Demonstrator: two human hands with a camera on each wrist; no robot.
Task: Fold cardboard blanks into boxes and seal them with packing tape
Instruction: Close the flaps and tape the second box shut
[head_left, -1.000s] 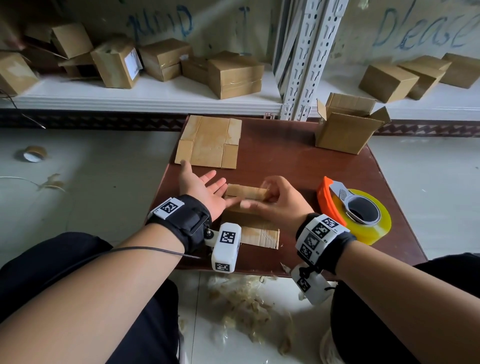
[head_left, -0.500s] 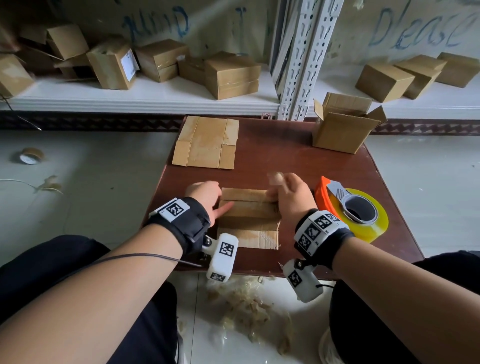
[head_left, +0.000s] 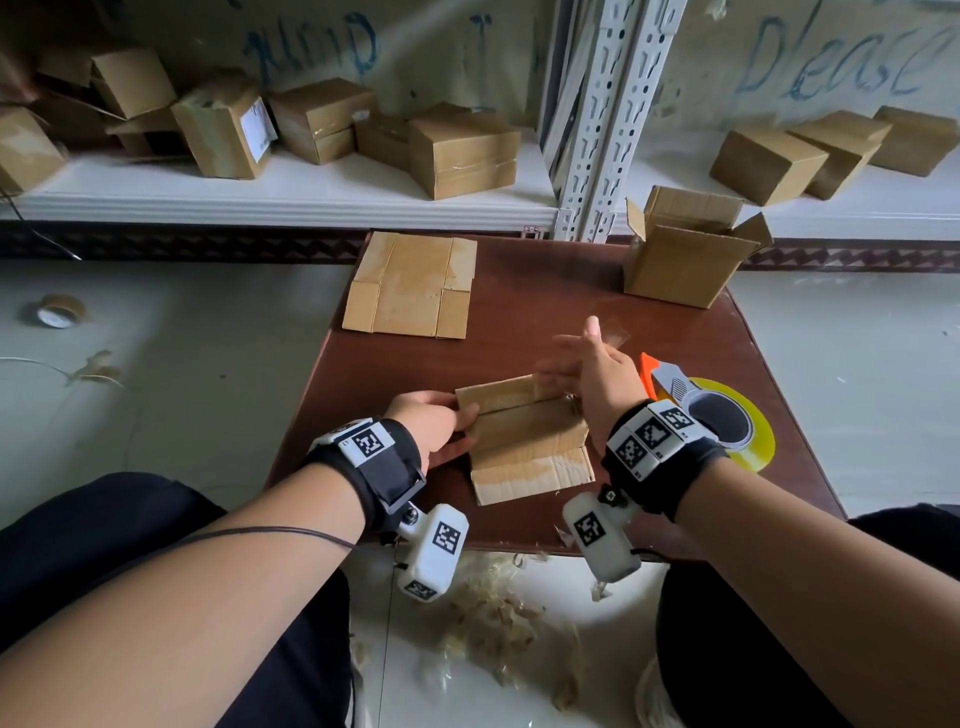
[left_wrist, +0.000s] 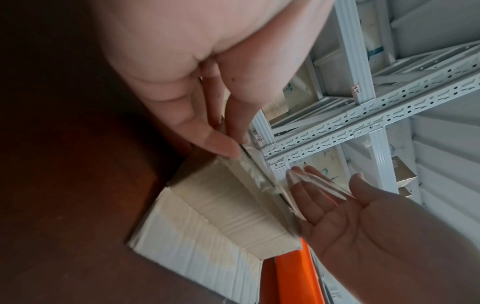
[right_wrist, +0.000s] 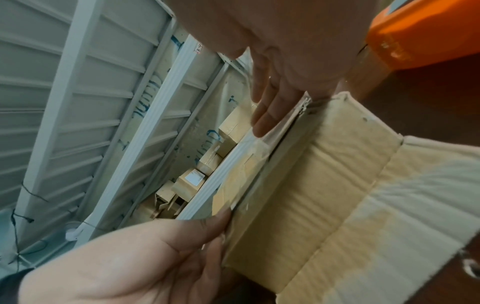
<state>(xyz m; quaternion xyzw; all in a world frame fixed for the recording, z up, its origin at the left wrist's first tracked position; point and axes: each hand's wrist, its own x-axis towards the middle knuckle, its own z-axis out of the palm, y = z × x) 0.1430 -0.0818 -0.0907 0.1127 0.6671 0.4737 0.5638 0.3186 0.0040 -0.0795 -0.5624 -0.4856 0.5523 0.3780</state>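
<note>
Head view: blank (head_left: 524, 441) lies between the 2 hands on the counter (head_left: 545, 291), long axis running left to right. Left hand (head_left: 431, 426) pinches its left end; right hand (head_left: 592, 369), fingers spread wide, hovers at the right end, clear tape stuck to its fingertips.

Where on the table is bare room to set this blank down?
Bare wood lies mid-table, between the flat blank and the open box. The near edge is crowded: both hands on the held blank, tape dispenser beside it.
</note>
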